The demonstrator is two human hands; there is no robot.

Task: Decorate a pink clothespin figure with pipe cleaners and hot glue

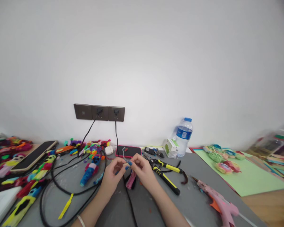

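My left hand [115, 171] and my right hand [140, 167] meet above the middle of the grey table, thumbs and fingers pinched together. Between the fingertips is a thin grey pipe cleaner [123, 152] whose bent end sticks up; the fingers hide the rest. Just below the hands lies a small pink piece [131, 181], too partly covered to name. Close to my right hand lie pliers [165, 179] with yellow and black handles. A blue pipe-cleaner figure [87, 175] rests to the left of my left hand.
Black cables [44, 192] loop across the left side, beside a yellow strip [65, 206] and several fuzzy figures [26, 205]. Behind the hands lies a red-edged phone [132, 151]. A water bottle [184, 138] and small box [171, 148] stand near the wall. A pink glue gun [219, 201] lies right.
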